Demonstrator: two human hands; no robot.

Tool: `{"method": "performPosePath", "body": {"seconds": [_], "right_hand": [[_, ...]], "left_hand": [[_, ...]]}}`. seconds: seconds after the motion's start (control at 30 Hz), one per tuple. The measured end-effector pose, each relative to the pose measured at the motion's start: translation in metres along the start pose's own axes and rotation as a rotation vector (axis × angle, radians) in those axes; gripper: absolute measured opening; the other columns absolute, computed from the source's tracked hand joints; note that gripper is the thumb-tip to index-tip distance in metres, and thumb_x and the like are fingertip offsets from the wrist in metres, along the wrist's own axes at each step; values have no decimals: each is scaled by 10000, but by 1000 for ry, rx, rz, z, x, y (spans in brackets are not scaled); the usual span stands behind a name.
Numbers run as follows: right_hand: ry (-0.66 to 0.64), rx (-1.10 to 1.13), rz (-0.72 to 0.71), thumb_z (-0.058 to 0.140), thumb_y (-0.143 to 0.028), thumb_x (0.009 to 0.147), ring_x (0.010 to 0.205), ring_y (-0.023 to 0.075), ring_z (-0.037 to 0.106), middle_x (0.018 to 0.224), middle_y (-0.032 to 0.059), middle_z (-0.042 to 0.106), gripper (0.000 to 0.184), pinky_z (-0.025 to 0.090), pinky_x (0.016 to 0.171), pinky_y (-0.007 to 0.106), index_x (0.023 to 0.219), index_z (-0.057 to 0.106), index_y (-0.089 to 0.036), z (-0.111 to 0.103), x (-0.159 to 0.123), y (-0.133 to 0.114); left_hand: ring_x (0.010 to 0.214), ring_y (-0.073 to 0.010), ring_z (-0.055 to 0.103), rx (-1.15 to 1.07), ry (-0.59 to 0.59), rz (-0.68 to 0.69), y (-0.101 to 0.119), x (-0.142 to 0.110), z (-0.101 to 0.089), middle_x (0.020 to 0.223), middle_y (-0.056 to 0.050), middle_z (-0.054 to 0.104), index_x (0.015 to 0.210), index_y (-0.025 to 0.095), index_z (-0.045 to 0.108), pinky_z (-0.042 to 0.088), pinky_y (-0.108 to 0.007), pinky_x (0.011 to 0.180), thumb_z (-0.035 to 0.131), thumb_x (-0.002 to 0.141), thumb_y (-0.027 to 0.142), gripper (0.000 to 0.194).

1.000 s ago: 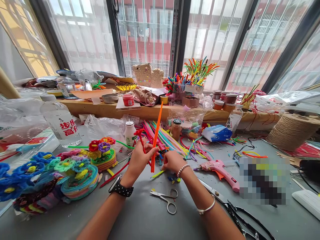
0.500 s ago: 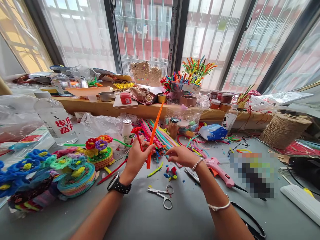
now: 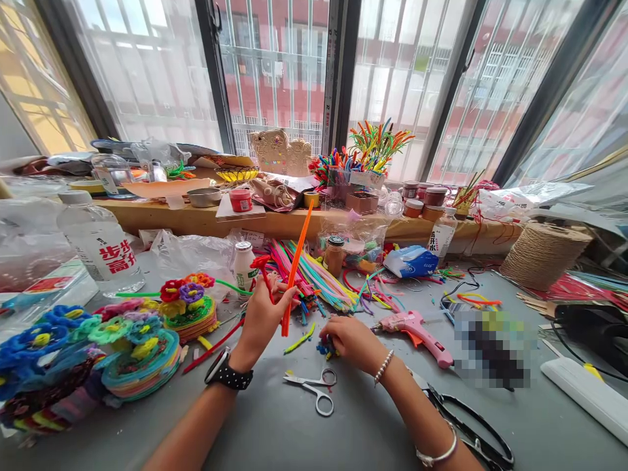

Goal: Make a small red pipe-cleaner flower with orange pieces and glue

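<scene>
My left hand (image 3: 259, 320) is closed around upright orange pipe cleaners (image 3: 297, 268) and a red pipe-cleaner flower (image 3: 260, 263) on a red stem. My right hand (image 3: 350, 341) has its fingers curled down on a small clump of blue pipe-cleaner bits (image 3: 326, 348) on the table. The palm hides most of its fingertips, and I cannot make out what is between them. Just in front of the hands lie small silver scissors (image 3: 314, 386), blades apart. A short yellow-green pipe cleaner (image 3: 299, 340) lies between the two hands.
Finished flower pieces (image 3: 140, 356) crowd the left side by a water bottle (image 3: 101, 245). Loose pipe cleaners (image 3: 318, 275) lie beyond my hands. To the right are a pink glue gun (image 3: 417, 333), black-handled scissors (image 3: 471, 418) and a twine spool (image 3: 544, 254).
My right hand has come down and toward me from above the table onto the blue bits, its fingers curling in. The left hand still holds the orange pipe cleaners and red flower.
</scene>
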State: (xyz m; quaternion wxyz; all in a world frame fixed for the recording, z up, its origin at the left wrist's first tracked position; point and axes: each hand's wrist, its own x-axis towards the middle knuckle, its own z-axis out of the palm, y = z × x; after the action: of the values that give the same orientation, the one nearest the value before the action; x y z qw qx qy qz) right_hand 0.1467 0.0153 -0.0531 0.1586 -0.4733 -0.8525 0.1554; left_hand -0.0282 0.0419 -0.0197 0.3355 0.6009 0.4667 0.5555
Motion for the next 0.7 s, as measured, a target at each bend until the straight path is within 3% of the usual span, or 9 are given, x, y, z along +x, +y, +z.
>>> {"method": "performPosePath", "body": {"seconds": [0.2, 0.3, 0.4, 0.47, 0.6, 0.7], "right_hand": [[38, -14, 56, 383, -43, 770, 877, 152, 520, 954, 81, 576, 287, 386, 775, 252, 956, 582, -135, -13, -10, -2], [1, -20, 67, 528, -180, 743, 850, 187, 530, 922, 85, 580, 220, 408, 742, 278, 949, 588, -134, -14, -12, -1], [-48, -26, 42, 671, -267, 620, 890, 214, 516, 961, 88, 567, 414, 408, 763, 289, 1003, 569, -146, -9, -10, -1], [-71, -31, 24, 682, -234, 607, 907, 208, 511, 982, 84, 560, 414, 404, 775, 277, 998, 572, -155, -7, -9, -2], [-97, -38, 13, 572, -83, 684, 790, 154, 550, 884, 57, 584, 185, 420, 713, 234, 848, 617, -156, -7, -9, -2], [-76, -49, 4, 522, -87, 722, 814, 165, 540, 885, 65, 583, 188, 416, 730, 256, 880, 601, -151, -9, -11, 0]], "left_hand": [[542, -157, 625, -3, 8, 17, 2, 0, 0, 622, 66, 521, 676, 219, 265, 506, -270, 513, 576, 644, 300, 323], [548, -160, 625, 14, 6, 27, 0, 0, -1, 625, 62, 528, 679, 220, 270, 503, -273, 517, 573, 649, 299, 315], [554, -162, 628, 22, 0, 26, -2, 0, -2, 632, 60, 531, 677, 219, 273, 501, -276, 522, 572, 652, 295, 310], [553, -161, 628, 19, 3, 25, -2, 0, -1, 632, 64, 527, 677, 220, 272, 502, -280, 524, 569, 655, 291, 306], [559, -162, 628, 10, 3, 26, 0, 0, 0, 622, 71, 517, 670, 220, 268, 504, -288, 531, 568, 657, 295, 310], [548, -159, 625, 10, 3, 22, 1, 0, 0, 619, 75, 510, 673, 221, 266, 502, -286, 523, 569, 657, 296, 313]]}}
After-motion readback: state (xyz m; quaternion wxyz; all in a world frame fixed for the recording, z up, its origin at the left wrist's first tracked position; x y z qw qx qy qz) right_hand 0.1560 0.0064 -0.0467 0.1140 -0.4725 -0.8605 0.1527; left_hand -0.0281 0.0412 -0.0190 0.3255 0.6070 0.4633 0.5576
